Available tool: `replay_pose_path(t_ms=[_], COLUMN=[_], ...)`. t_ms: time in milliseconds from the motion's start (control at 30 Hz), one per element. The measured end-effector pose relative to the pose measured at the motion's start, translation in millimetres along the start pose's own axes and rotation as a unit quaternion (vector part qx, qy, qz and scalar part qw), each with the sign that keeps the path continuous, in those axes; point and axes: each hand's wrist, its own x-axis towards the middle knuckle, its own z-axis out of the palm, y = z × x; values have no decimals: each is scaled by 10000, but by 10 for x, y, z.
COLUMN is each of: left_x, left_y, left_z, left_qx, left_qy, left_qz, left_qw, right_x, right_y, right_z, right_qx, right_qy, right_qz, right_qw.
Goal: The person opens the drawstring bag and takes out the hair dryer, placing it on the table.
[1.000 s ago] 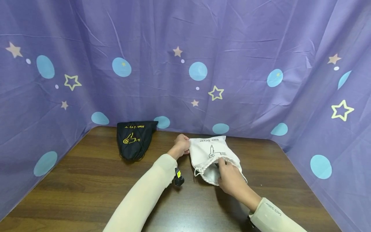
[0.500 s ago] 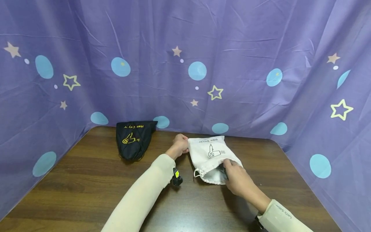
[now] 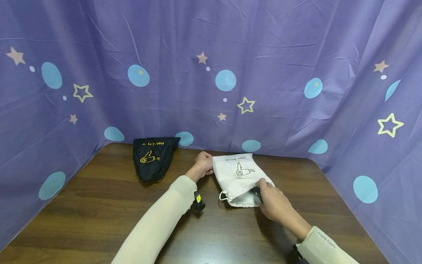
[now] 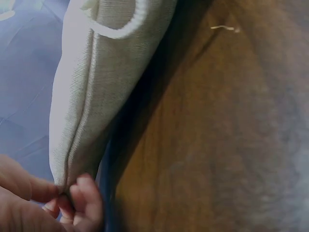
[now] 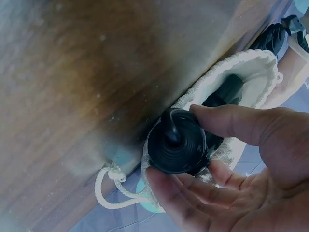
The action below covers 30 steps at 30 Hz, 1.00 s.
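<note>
A white drawstring bag [image 3: 235, 176] printed with "Hair Dryer" lies on the table, its mouth facing me. My left hand [image 3: 203, 163] pinches the bag's far left corner between thumb and fingers, seen close up in the left wrist view. At the mouth, my right hand [image 3: 273, 200] grips a black hair dryer [image 5: 176, 142]. Its round ringed end shows between thumb and fingers in the right wrist view. Behind that end, a dark cylindrical part [image 5: 227, 91] lies inside the bag, and the rest is hidden by the cloth and the hand.
A black drawstring pouch [image 3: 153, 159] with yellow "Hair Dryer" print lies at the back left of the brown wooden table [image 3: 82, 205]. A purple curtain [image 3: 184, 55] with stars and blue dots rises behind the table and along both sides. White cord loops [image 5: 108, 186] hang from the bag's mouth.
My right hand has moved to the right with the hair dryer in its grip. The bag's mouth has become flatter, and the bag has shifted slightly left. The left hand keeps its corner.
</note>
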Motion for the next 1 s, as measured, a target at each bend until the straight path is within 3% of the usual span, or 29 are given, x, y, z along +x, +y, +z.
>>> replay_pose_path(t_ms=[133,267,667,1000], left_x=[-56,-92,-43,-6], left_y=[-32,-27,-53,-79], left_z=[4,27,78,58], left_qx=[-44,-47,377,339], left_qy=[-351,-559,-79,107], left_qz=[-117,-4,615,703], left_qw=[9993,9984,9974,9969], right_x=[18,31,20,-42], right_y=[18,24,49,186], right_z=[13,14,0,-38], right_qx=[-22,-60,12,-3], right_qy=[-60,-108,-130,-142], right_qz=[167,209,269,243], right_qw=[9998,9997,9996,9996])
